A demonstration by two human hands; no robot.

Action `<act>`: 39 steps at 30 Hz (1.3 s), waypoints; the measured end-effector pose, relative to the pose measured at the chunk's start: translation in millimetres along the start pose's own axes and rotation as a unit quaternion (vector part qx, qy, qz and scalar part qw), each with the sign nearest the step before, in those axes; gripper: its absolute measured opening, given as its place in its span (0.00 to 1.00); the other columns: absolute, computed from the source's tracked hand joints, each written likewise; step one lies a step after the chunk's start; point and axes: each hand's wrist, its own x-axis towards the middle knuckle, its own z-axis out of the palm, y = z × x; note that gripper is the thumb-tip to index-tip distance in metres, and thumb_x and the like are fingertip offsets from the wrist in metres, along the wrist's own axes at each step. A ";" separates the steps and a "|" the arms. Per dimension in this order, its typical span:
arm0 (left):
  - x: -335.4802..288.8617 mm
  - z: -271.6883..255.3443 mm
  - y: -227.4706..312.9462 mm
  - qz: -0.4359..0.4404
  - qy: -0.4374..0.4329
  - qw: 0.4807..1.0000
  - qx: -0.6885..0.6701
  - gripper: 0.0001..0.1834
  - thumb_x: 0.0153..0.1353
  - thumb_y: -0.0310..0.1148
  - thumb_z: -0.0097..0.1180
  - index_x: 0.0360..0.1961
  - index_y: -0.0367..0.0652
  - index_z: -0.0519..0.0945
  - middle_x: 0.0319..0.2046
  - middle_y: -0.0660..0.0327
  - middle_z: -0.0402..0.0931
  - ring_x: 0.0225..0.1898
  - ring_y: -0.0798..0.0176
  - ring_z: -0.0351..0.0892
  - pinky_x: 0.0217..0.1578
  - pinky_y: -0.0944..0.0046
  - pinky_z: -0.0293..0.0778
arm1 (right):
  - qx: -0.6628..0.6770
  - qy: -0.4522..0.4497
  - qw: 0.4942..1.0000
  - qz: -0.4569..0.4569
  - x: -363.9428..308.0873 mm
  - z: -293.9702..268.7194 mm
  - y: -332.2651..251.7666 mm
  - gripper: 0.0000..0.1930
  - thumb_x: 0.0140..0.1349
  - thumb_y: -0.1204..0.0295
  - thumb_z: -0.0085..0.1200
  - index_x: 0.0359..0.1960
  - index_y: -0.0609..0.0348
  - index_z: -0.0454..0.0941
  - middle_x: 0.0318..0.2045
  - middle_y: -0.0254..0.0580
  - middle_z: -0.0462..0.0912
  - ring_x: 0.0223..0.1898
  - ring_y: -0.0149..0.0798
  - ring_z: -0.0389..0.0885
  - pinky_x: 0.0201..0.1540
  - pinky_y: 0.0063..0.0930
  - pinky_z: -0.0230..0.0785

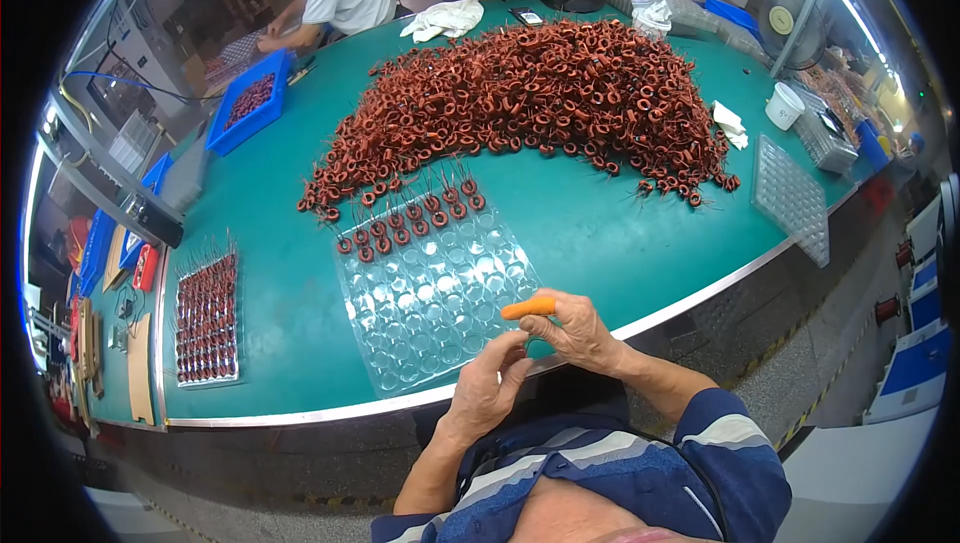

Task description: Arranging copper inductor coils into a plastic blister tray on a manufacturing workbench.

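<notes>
My left hand (pixel 487 389) and my right hand (pixel 580 336) come together at the table's front edge, by the near right corner of a clear plastic tray (pixel 410 351). An orange finger cot (pixel 528 308) covers one finger of the right hand. Both hands have fingers and thumb closed in a pinch; whatever lies between them is too small or hidden to make out. Red-brown ring coils (pixel 402 236) with thin wire leads fill the far rows of round pockets in the tray. The nearer pockets hold nothing. Beyond the tray spreads a large heap of such coils (pixel 540 83).
At left stands a filled tray of coils (pixel 208 323); farther back is a blue bin (pixel 250 103). On the right lie a clear tray (pixel 790 198), a white tub (pixel 785 106) and a white cloth (pixel 730 125). Two people are across the green table (pixel 285 343).
</notes>
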 end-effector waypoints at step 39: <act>31.7 -10.9 -10.0 -0.052 0.085 0.975 -0.200 0.10 0.69 0.26 0.44 0.49 0.37 0.66 0.23 0.66 0.66 0.24 0.74 0.65 0.26 0.73 0.63 | 0.180 0.088 0.974 0.108 26.9 8.8 25.7 0.19 0.64 0.63 0.59 0.49 0.65 0.77 0.33 0.30 0.78 0.33 0.23 0.71 0.37 0.18 0.67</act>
